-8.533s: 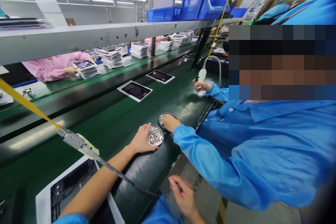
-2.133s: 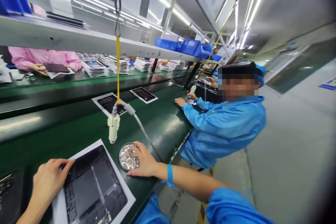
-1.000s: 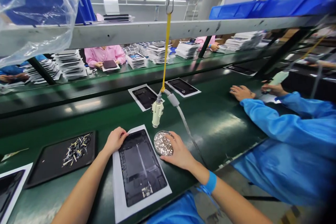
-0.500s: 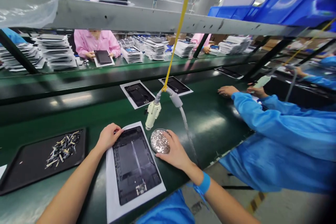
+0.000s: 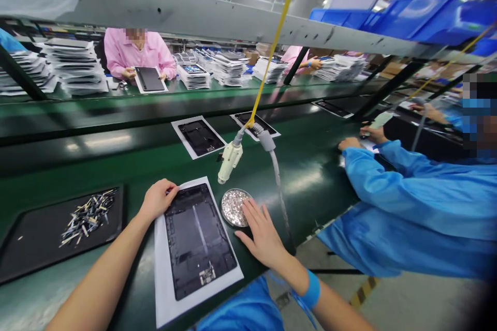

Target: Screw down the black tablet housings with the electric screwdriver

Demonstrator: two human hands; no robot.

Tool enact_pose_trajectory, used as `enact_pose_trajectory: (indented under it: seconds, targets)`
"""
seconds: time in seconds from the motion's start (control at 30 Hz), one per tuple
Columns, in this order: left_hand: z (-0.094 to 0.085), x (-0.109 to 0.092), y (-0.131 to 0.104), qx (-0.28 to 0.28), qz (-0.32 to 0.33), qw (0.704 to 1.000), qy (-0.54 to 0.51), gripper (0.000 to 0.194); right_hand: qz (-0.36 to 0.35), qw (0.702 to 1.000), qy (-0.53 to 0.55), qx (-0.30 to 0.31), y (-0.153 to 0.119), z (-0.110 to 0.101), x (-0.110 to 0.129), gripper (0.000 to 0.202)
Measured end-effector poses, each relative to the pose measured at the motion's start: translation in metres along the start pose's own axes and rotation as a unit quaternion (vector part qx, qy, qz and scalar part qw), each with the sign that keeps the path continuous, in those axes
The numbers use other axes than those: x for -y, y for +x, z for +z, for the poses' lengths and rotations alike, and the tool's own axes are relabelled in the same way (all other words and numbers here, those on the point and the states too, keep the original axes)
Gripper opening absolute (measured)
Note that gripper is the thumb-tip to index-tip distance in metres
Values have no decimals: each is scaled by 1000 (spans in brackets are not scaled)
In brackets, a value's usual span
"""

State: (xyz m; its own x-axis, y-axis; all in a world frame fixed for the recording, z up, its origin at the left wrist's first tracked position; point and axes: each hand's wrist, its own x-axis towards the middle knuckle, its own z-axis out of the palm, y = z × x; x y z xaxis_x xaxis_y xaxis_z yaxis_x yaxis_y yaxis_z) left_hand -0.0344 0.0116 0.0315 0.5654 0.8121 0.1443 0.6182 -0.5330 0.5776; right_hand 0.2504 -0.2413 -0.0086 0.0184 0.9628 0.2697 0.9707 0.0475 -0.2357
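Observation:
In front of me a black tablet back housing (image 5: 200,248) lies on a white paper sheet (image 5: 165,300), with a small board with gold parts (image 5: 207,274) near its lower end. My left hand (image 5: 160,199) is closed at the housing's upper left corner, thumb and fingers pinched on the edge. To the right stands a round dish of small silvery screws or bits (image 5: 234,207). My right hand (image 5: 264,235) lies with outstretched fingers at the dish's right side, fingertips over its rim. A pale electric screwdriver (image 5: 230,161) hangs above the dish from a yellow strap (image 5: 272,57).
At the left is a black tray (image 5: 34,240) with a pile of thin strip parts (image 5: 89,217). Two more housings (image 5: 200,138) on paper lie farther back. A co-worker's blue sleeve (image 5: 373,176) is at the right. A grey cable (image 5: 277,181) runs down beside my right hand.
My right hand has loosened from around the dish and slid to its right side, fingers straighter. My left hand keeps to the housing's corner. The view has shifted slightly.

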Motion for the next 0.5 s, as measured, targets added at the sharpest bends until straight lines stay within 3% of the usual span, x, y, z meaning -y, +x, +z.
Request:
enact_pose_trajectory:
  seconds: [0.2, 0.5]
  targets:
    - [-2, -3, 0, 4, -10, 1000, 5, 34, -32, 998, -33, 52, 30, -6, 17, 70]
    - [-1, -3, 1, 7, -12, 1000, 5, 35, -152, 985, 2, 85, 33, -23, 19, 59]
